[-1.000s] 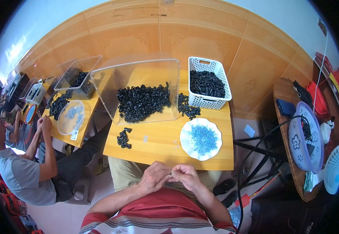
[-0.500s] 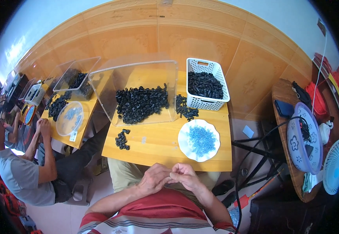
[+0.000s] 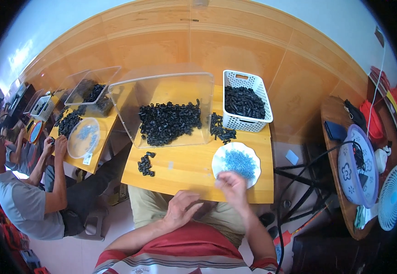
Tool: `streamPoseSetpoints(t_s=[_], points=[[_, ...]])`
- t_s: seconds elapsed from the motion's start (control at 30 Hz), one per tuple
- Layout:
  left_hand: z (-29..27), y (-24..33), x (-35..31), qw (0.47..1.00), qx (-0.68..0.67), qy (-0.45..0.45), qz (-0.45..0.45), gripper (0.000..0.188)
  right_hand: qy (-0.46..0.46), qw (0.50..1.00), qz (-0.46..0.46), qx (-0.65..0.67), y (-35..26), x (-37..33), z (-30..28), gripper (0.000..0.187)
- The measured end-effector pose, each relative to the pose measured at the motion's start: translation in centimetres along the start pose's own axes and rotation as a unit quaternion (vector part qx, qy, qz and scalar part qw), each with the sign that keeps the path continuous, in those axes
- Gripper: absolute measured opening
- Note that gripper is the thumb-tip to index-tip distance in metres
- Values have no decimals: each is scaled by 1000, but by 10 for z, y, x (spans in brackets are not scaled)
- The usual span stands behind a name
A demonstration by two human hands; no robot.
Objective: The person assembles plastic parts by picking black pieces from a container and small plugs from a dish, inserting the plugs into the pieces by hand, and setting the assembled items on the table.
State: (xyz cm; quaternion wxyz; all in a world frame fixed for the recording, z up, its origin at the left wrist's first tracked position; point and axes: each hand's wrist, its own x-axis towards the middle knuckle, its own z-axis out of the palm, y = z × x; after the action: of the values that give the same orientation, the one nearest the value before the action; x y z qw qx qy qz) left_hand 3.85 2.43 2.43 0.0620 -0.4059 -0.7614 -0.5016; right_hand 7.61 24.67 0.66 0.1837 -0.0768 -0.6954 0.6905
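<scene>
My left hand [image 3: 180, 211] is over my lap at the table's near edge, its thumb apart from the curved fingers. Nothing shows in it, though its palm side is hidden. My right hand [image 3: 235, 188] is raised at the near rim of a white scalloped plate [image 3: 217, 160], thumb and fingertips drawn together. Whatever they may hold is too small to make out. On the plate lies a heap of small blue, translucent pieces [image 3: 240, 162]. A small group of black parts [image 3: 146, 165] sits on the left of the wooden table [image 3: 184, 176].
A clear plastic bin [image 3: 162, 82] on its side spills black parts [image 3: 171, 122]. A white basket [image 3: 248, 123] holds more, with loose black pieces [image 3: 222, 129] beside it. Leftward, a person [image 3: 29, 196] works at another table. A round side table [image 3: 333, 182] carries a purple basin [image 3: 356, 166].
My hands have come apart. The right one has moved up and right to the plate, while the left stays over my lap with its thumb now spread. The view has shifted slightly.
</scene>
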Motion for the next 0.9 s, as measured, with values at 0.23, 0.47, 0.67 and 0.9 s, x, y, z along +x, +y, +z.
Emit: streamPoseSetpoints(t_s=[0.23, 0.47, 0.67, 0.9], points=[[7, -9, -11, 999, -14, -13, -31, 22, 197, 930, -150, -273, -94, 170, -48, 31], [-3, -22, -22, 994, -10, 32, -103, 19, 157, 897, -273, -309, -70, 153, 4, 24], [-2, -31, -27, 997, -14, 30, -71, 19, -35, 881, -228, -414, -21, 152, 93, 34], [-11, -34, -35, 996, -25, 40, -81, 19, -111, 829, -38, -547, 5, 204, 123, 64]])
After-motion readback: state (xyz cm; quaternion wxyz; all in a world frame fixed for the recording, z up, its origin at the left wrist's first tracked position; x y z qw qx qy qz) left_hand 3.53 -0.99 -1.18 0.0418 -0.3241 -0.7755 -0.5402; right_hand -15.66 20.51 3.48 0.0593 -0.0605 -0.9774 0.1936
